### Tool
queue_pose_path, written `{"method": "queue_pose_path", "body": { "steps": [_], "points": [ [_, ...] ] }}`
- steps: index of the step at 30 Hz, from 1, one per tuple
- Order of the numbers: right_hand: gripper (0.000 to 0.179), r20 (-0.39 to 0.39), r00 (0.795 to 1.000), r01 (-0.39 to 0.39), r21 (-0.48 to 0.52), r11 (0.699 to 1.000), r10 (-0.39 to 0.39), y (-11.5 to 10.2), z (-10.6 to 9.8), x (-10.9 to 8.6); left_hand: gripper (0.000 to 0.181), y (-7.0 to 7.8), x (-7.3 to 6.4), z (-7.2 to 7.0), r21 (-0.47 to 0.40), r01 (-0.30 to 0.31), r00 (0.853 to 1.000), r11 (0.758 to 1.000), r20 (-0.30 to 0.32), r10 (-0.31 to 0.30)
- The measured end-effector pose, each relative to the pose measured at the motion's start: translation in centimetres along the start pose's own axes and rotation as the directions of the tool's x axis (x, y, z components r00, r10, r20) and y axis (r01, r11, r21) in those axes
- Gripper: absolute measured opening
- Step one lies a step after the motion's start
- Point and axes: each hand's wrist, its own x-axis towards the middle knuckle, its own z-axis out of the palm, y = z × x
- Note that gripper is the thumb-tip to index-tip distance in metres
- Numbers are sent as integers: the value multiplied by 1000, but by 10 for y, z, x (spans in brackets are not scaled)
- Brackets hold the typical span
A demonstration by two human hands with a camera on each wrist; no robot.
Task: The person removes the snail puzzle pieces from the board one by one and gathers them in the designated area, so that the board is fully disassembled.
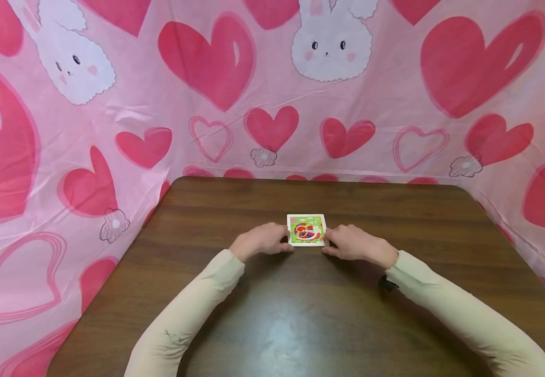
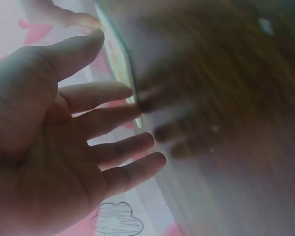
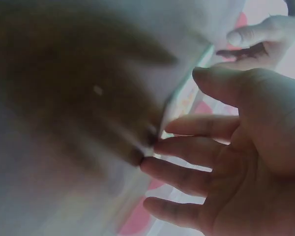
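Hands (image 1: 269,238) (image 1: 351,242) either side of board (image 1: 306,230)

A dark brown, wood-grained counter (image 1: 263,309) with rounded far corners catches a pale glare toward its near side. Behind it and along both sides hangs a creased pink cloth (image 1: 390,94), printed with red hearts (image 1: 271,125), others merely outlined in pink, white rabbit heads (image 1: 331,60) with black eyes, and small scribbled flowers (image 1: 263,156).

Smooth-looking picture board (image 1: 306,230), glossy wood-grain table (image 1: 272,309), creased cloth backdrop (image 1: 385,94), matt fabric sleeves (image 1: 189,303)
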Motion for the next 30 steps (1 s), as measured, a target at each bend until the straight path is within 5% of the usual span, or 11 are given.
{"method": "queue_pose_path", "body": {
  "steps": [11, 20, 30],
  "points": [
    [20, 109, 994, -41, 136, 990, 26, 10, -16, 15, 64, 2, 11, 3, -11, 99, 995, 995, -19, -99],
    [25, 42, 998, -49, 191, 980, 42, 25, -19, 33, 46, 2, 16, 2, -33, 102, 994, 994, -23, -103],
    [23, -56, 996, -51, 316, 947, 72, 27, -14, 60, 60, -1, 12, -1, -74, 115, 993, 991, -5, -116]
  ]
}}
